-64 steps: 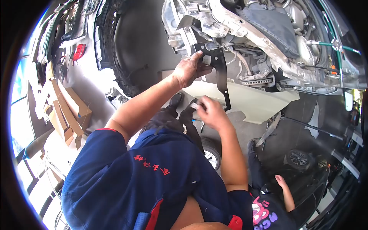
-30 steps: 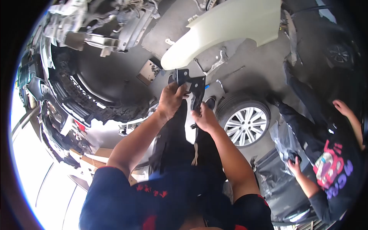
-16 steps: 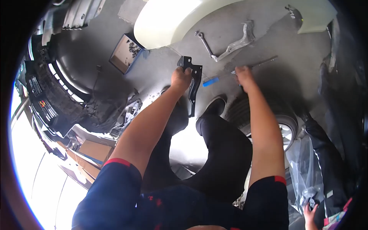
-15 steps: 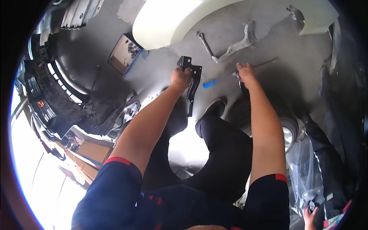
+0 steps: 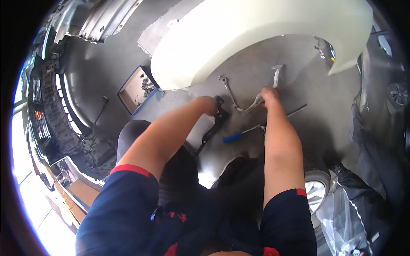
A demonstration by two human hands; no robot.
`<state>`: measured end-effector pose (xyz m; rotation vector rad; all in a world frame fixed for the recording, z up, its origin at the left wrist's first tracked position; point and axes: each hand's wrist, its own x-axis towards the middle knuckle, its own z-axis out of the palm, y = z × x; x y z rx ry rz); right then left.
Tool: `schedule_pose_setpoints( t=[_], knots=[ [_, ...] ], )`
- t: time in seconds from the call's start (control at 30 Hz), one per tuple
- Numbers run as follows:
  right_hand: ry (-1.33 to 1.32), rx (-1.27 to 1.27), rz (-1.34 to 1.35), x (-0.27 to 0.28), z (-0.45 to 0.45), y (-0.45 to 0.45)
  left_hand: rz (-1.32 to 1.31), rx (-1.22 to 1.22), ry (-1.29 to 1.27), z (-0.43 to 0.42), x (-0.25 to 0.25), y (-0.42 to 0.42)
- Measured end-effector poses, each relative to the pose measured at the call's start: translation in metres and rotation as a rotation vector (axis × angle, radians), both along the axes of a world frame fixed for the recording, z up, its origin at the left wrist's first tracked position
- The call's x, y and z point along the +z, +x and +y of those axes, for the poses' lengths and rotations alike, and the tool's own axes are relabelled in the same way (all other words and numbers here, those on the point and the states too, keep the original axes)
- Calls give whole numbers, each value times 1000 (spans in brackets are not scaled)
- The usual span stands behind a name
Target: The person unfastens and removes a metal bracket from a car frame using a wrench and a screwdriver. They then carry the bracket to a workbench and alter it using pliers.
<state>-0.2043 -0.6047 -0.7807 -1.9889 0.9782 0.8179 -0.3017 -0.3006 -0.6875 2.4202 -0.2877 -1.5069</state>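
Observation:
My left hand [image 5: 208,106] is closed on the top end of a black metal bracket [image 5: 212,131] with holes, which slants down toward my knee. Its fingers are partly hidden behind the back of the hand. On the right, my right hand [image 5: 269,96] closes around a bent grey metal bracket [image 5: 256,104] low over the floor. A wrench [image 5: 229,91] lies between the two hands. Below them is a screwdriver with a blue handle [image 5: 232,137], and a long thin metal bar [image 5: 297,110] lies beside my right forearm.
A large pale car fender [image 5: 256,23] arches across the far side. Left of it sits an open box [image 5: 133,94] of small dark clips. A black bumper assembly [image 5: 64,106] fills the left side. A wheel [image 5: 315,194] and clear plastic sheeting [image 5: 341,215] are at right.
My right hand has left the metal bar and taken hold of the grey bracket. My left hand still grips the black bracket, now tilted more. The view has shifted, showing more of the fender.

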Motion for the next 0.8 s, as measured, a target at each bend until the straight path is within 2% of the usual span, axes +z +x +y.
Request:
schedule_pose_setpoints(
  t=[0.07, 0.1, 0.13, 0.2, 0.3, 0.33, 0.4, 0.5, 0.53, 0.6, 0.7, 0.8],
  knots=[
    [200, -115, -66, 36, -17, -7, -126, -44, -94, -7, -12, 10],
    [315, -104, -70, 49, -34, -9, -105, -118, -81, -18, 24, 22],
    [450, -240, -26, 51, -54, -7, -109, -18, -66, -26, 55, 29],
    [663, -287, 34, 98, -83, -3, -110, 183, -35, -38, 99, 33],
    [1029, -318, 210, 212, -78, -9, -222, 318, -385, -39, 126, 39],
    [1247, -352, 289, 240, -74, -16, -289, 381, -470, -40, 136, 36],
    [1480, -344, 379, 287, -63, -47, -432, 505, -643, -46, 156, 35],
    [1648, -412, 415, 332, -50, -104, -232, 727, -1040, -55, 152, 40],
    [1713, -418, 396, 339, -45, -123, 73, 875, -1257, -55, 167, 40],
    [1799, -463, 384, 356, -31, -149, 298, 849, -1350, -54, 194, 39],
    [1873, -455, 362, 356, -29, -164, 224, 741, -1298, -65, 213, 36],
    [1743, -356, 297, 364, -30, -157, 273, 914, -1402, -81, 212, 31]
  ],
)
